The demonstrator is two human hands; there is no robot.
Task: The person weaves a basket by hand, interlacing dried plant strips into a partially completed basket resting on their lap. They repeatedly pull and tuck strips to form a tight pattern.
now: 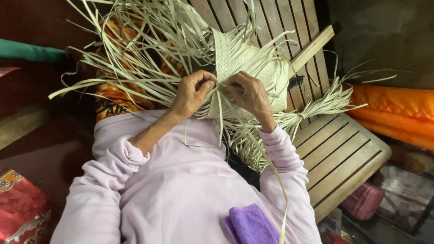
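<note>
A partly woven panel of pale dried leaf strips lies above my lap, with several loose strip ends fanning out to the left and top. My left hand pinches strips at the panel's lower edge. My right hand grips neighbouring strips just beside it, fingers curled. Both hands nearly touch at the weaving edge. A loose strip trails down across my right sleeve.
A slatted wooden bench runs under the weaving to the right. A bundle of tied strips rests on it. Orange cushion at right, purple cloth on my lap, pink bag below the bench.
</note>
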